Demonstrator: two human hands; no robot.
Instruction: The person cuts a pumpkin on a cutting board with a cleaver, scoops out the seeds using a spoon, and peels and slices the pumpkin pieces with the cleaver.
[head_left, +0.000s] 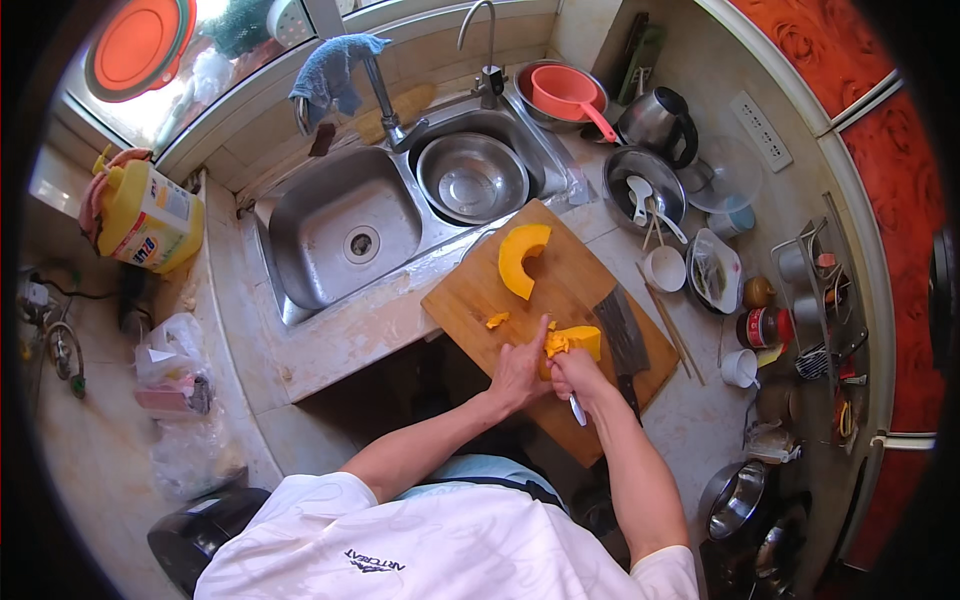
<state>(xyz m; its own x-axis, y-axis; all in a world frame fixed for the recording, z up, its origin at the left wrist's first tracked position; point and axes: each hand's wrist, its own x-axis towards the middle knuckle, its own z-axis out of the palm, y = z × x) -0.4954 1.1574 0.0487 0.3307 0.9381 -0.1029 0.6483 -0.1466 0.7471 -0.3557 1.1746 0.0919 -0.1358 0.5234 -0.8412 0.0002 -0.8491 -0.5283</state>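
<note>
A wooden cutting board (457, 300) juts past the counter edge. On it a curved slice of pumpkin (517, 259) lies towards the sink. My left hand (521, 367) steadies another pumpkin piece (587, 340), its index finger extended. In my right hand (577, 379) is a utensil, probably a spoon, whose pale handle (577, 410) sticks out below the fist; its working end is hidden at the stringy pulp (556, 343). A small scrap of pulp (497, 320) lies apart on the board. The dark blade of a cleaver (622, 330) rests flat, right of the pumpkin piece.
Beyond the board is a double sink (341, 217) with a metal basin (472, 178) in its right bowl. To the right stand a pan (619, 169) with utensils, a small white bowl (664, 268), chopsticks (671, 322), a jar (757, 328) and an electric kettle (655, 120).
</note>
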